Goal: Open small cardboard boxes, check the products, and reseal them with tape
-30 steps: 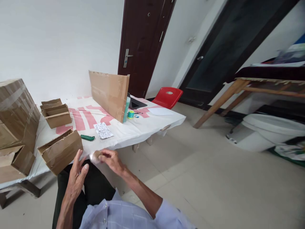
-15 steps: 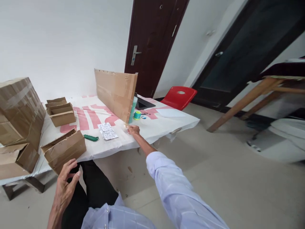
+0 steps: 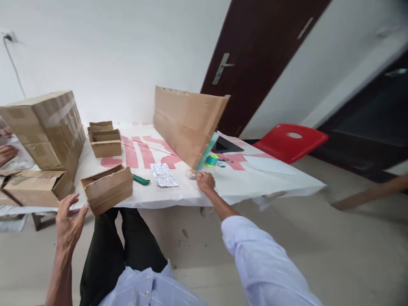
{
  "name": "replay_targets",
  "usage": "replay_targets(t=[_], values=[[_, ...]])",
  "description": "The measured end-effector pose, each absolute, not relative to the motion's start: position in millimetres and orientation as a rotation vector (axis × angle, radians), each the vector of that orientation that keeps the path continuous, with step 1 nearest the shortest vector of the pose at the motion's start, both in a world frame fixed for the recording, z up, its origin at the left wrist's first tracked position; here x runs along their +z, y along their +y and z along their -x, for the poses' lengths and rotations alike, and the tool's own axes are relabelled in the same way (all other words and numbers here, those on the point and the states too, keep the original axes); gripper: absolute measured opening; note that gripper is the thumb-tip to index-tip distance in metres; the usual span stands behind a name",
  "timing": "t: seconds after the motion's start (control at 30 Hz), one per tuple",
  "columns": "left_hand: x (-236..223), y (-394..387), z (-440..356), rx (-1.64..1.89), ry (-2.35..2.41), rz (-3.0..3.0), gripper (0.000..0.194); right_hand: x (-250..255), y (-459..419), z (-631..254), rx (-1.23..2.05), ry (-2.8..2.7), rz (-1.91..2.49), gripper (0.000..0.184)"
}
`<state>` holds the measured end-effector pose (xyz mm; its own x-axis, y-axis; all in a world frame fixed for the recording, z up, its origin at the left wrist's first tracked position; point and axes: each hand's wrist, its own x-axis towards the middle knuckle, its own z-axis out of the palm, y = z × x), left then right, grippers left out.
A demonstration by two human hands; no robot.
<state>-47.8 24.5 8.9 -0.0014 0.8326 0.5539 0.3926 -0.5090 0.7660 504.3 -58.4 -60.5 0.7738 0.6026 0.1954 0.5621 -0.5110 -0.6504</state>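
My right hand [image 3: 206,182] is closed on a small roll of clear tape [image 3: 191,174] at the tabletop, by the near lower corner of an upright cardboard panel [image 3: 189,125]. My left hand [image 3: 69,221] is open, thumb and fingers apart, beside an open-topped cardboard box [image 3: 110,190] at the table's front edge. Its thumb tip lies close to the box; whether they touch I cannot tell. Right of that box are a green utility knife [image 3: 140,179] and a patterned sheet of paper [image 3: 163,175]. A green spool [image 3: 211,160] stands just beyond my right hand.
Large taped cardboard boxes [image 3: 47,127] and a smaller box [image 3: 38,185] stand at the left. Another person's hand [image 3: 7,154] shows behind them. Small open boxes [image 3: 106,146] sit farther back. A red chair [image 3: 291,142] is beyond the table's right end, near a white sheet [image 3: 269,165].
My right hand has carried the tape roll from near the left hand rightward to the panel's corner. My left hand has drawn back left from the box. The view has turned left.
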Motion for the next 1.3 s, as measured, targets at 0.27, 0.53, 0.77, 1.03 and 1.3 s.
replay_targets(t=[0.27, 0.53, 0.77, 1.03, 1.3], values=[[20, 46, 50, 1.263, 1.225, -1.916, 0.074, -29, -6, -405, 0.132, -0.993, 1.76, 0.041], [17, 70, 46, 1.1, 1.125, -1.838, 0.073, 14, 25, -278, 0.579, -1.441, 1.242, 0.044], [4, 88, 58, 0.964, 1.035, -1.886, 0.074, -5, -10, -260, 0.366, -1.542, 1.248, 0.013], [4, 97, 68, 0.789, 0.875, -2.102, 0.124, -25, -38, -243, -0.116, -1.884, 1.219, 0.023], [4, 104, 63, 0.814, 0.906, -1.986, 0.121, 1, -29, -246, 0.023, -1.945, 1.284, 0.01]])
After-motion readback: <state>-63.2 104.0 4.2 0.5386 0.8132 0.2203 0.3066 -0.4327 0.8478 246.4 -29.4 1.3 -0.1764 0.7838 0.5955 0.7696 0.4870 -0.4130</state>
